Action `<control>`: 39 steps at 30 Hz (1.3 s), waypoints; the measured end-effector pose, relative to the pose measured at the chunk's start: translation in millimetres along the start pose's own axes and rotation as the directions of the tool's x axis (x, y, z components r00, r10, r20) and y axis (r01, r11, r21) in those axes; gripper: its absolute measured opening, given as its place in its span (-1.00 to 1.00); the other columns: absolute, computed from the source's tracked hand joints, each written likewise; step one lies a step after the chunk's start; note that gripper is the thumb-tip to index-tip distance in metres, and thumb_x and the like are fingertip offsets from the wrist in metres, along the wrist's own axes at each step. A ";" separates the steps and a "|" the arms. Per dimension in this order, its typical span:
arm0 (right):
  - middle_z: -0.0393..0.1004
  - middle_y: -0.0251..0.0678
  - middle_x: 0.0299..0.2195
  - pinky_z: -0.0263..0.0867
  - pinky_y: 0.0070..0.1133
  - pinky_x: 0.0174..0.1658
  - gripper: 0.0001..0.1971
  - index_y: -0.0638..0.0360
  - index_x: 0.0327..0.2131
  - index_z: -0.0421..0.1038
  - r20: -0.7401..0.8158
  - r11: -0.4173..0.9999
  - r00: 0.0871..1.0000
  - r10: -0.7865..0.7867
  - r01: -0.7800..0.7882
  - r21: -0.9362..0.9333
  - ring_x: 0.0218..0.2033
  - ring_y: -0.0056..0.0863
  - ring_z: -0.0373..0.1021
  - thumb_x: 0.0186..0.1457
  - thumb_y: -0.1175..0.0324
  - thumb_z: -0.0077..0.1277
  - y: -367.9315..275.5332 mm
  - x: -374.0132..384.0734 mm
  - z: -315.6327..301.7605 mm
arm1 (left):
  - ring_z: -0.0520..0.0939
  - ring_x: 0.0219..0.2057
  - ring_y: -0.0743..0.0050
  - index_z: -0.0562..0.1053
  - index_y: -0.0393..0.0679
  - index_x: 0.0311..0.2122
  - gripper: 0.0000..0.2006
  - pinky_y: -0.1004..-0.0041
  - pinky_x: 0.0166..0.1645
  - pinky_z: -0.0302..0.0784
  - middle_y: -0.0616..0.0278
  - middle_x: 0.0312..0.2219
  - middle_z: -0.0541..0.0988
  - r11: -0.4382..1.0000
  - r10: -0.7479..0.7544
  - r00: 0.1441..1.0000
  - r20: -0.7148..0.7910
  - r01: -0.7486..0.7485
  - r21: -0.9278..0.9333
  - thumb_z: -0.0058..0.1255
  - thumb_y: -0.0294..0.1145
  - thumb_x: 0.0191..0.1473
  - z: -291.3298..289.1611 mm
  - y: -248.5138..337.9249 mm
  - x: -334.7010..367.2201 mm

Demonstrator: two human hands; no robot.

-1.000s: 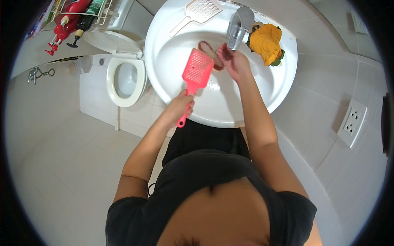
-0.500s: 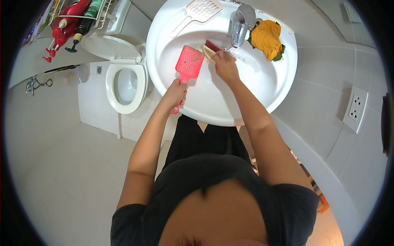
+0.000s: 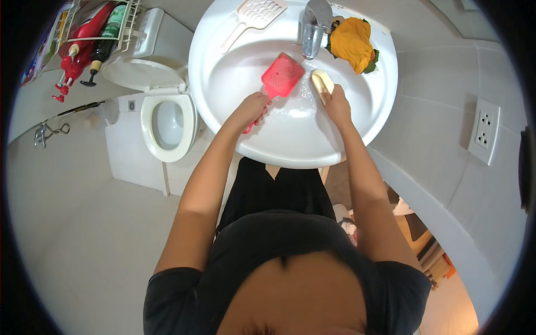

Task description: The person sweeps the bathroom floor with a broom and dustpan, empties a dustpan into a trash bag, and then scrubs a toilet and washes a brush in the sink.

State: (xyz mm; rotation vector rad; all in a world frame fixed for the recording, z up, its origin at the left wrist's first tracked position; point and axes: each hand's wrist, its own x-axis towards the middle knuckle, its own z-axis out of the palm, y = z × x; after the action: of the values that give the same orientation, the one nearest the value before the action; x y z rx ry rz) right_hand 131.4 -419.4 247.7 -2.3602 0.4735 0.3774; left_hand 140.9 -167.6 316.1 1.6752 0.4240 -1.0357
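Note:
My left hand (image 3: 252,110) is closed around the handle of a pink litter scoop (image 3: 283,75), whose perforated head is held over the white sink basin (image 3: 223,84), in front of the tap. My right hand (image 3: 338,106) grips a scrub brush with a cream back (image 3: 322,81) to the right of the scoop, apart from it. The brush's bristles do not show now; half a second ago they looked red. Water glistens in the basin between the scoop and the brush.
A white slotted scoop (image 3: 258,14) lies on the sink's back left ledge. The chrome tap (image 3: 312,34) stands at the back middle, with a crumpled yellow cloth (image 3: 352,46) to its right. A toilet (image 3: 146,125), a bottle rack (image 3: 129,33) and a wall socket (image 3: 484,131) flank the sink.
The pink scoop has moved right and away from me, closer under the tap. My right hand has drawn the brush to the right and turned it, away from the scoop.

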 end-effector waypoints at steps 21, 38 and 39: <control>0.48 -0.13 -0.47 0.28 -0.30 -0.39 -0.63 0.17 -0.37 0.32 -0.131 0.933 0.932 -0.337 0.313 -0.175 -0.44 -0.16 0.43 -0.13 0.09 0.12 -34.1 46.4 55.6 | 0.20 -0.74 0.62 0.33 -0.16 -0.39 -0.67 0.53 -0.68 0.10 0.40 -0.70 0.27 0.991 -0.113 0.993 0.025 0.111 0.072 -0.31 -0.09 0.12 -1.9 -34.1 54.5; 0.46 -0.21 -0.51 0.26 -0.38 -0.27 -0.88 0.07 -0.51 0.44 -0.011 0.790 0.796 -0.606 0.600 -0.129 -0.39 -0.24 0.40 -0.25 0.37 0.08 -27.1 83.4 35.1 | 0.03 -0.79 0.68 0.27 -0.08 -0.55 -0.58 0.55 -0.66 -0.06 0.45 -0.79 0.15 0.900 -0.356 0.934 0.036 0.332 0.284 -0.36 0.06 0.13 -47.5 8.1 49.6; 0.46 -0.20 -0.51 0.26 -0.38 -0.27 -0.88 0.07 -0.51 0.44 -0.113 0.767 0.761 -0.638 0.615 -0.185 -0.39 -0.23 0.40 -0.24 0.37 0.08 -23.9 80.8 35.4 | 0.03 -0.79 0.68 0.27 -0.08 -0.55 -0.58 0.55 -0.66 -0.06 0.45 -0.79 0.15 0.901 -0.352 0.935 0.032 0.329 0.283 -0.36 0.06 0.12 -47.9 8.0 48.7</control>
State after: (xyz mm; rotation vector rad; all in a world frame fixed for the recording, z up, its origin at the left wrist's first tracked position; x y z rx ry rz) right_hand 208.8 -397.4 204.4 -2.5235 -0.3042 -0.1177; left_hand 194.0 -137.6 284.3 1.8333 0.5545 -1.4731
